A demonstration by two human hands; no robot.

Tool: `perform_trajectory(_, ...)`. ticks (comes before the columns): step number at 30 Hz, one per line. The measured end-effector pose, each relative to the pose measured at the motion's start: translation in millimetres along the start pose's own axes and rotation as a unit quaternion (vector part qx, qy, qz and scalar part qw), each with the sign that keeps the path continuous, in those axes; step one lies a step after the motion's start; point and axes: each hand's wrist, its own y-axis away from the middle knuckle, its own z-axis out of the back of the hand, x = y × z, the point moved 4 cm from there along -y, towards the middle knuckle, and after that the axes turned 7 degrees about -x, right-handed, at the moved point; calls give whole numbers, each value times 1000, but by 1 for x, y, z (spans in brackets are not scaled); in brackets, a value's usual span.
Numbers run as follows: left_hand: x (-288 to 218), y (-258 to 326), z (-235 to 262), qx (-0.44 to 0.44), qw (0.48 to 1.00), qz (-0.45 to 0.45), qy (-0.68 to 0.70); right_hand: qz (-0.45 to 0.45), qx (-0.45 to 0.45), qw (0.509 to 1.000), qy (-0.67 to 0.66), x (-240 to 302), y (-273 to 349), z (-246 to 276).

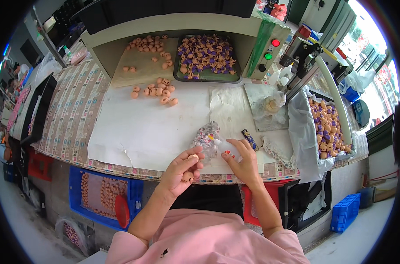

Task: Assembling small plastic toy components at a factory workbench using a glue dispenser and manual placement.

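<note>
My left hand (182, 169) holds two small tan doll heads, one pinched at the fingertips (193, 157) and one lower in the palm (187, 176). My right hand (242, 160) grips a small clear squeeze bottle (226, 148) with a red mark, its tip pointing left toward the upper head. Just behind both hands lies a crumpled clear plastic bag (205, 134) of small pieces on the white paper (134, 127) covering the bench.
Loose tan heads (158, 91) lie on the paper and on a cardboard sheet (143, 66). A dark tray (207, 56) holds purple-haired heads. At the right stand a machine with red and green buttons (270, 49) and a lined bin of heads (325, 127). A blue crate (104, 193) sits below.
</note>
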Motion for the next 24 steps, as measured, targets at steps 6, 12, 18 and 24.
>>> perform_trajectory(6, 7, -25, -6, -42, 998, -30, -36, -16, -25, 999, -17, -7, 1, 19)
perform_trajectory(12, 33, -27, -45, -7, 988, -42, -151, -162, -22, 963, -213, -40, 14, 15)
perform_trajectory(18, 67, -37, -63, -2, 948, -91, -305, -224, 34, 934, -275, -35, 15, 26)
perform_trajectory(24, 85, -27, -64, -4, 955, -101, -277, 39, -211, 971, 104, -78, -13, 89)
